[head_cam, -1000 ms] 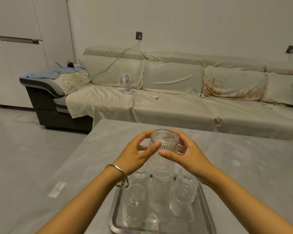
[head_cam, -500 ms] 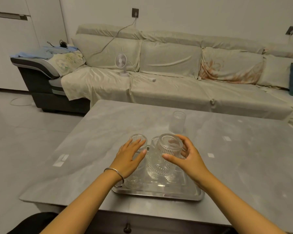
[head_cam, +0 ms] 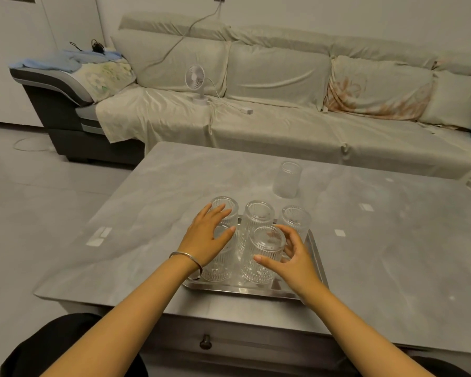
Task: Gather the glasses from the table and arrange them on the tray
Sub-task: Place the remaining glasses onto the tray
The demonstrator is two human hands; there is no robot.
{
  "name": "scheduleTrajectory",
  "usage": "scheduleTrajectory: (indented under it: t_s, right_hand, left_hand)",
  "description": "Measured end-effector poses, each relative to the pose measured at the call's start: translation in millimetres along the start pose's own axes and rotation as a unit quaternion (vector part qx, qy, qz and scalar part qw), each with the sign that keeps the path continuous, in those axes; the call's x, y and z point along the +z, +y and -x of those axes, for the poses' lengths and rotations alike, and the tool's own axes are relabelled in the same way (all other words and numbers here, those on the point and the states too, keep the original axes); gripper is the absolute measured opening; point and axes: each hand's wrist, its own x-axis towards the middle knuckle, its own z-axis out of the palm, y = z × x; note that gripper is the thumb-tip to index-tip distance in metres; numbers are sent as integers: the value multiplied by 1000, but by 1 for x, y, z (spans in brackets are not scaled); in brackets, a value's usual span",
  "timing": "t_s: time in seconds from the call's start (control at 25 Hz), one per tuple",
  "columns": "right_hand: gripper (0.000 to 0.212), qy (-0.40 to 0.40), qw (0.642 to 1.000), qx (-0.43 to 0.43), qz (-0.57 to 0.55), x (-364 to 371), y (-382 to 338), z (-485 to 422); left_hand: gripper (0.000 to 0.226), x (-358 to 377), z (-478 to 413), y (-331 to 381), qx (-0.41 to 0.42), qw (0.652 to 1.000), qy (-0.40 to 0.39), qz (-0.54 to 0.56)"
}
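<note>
I am in a home living room. Ahead of me runs a long sofa [head_cam: 283, 104] draped in pale cloth covers, with a small white desk fan [head_cam: 195, 80] standing on its seat and a cord running up to a wall socket. A grey marble-look bench [head_cam: 174, 186] sits low before the sofa, on a pale tiled floor [head_cam: 38, 200].

We list: ribbed clear glass tumblers [head_cam: 259, 257], glossy; rectangular steel tray [head_cam: 317, 257], mirror-bright; grey stone-look tabletop [head_cam: 392, 254], smooth, faintly sheened.
</note>
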Motion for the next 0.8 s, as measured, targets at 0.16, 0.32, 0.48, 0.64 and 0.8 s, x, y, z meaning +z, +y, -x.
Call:
scheduleTrajectory:
  t_s: [0.16,0.32,0.48,0.64,0.8]
  right_hand:
    - [71,2,1000,5,-9,6,8,-2]
    - [74,6,1000,-1,-8,10,10,-4]
    - [78,7,1000,-6,-15,13,15,-5]
    - [79,5,1000,-12,-18,14,19,-4]
    - [79,-12,1000,-22,-9,13,15,-2]
  left_hand:
    - [51,0,0,0,2,1000,-5,-7]
    - [50,0,0,0,2,1000,0,-2]
    - [49,0,-1,1,1,1000,1,-1]
    - [49,-2,-2,3,-1,1000,-7,-6]
    - [48,-8,-6,7,5,1000,-3,4]
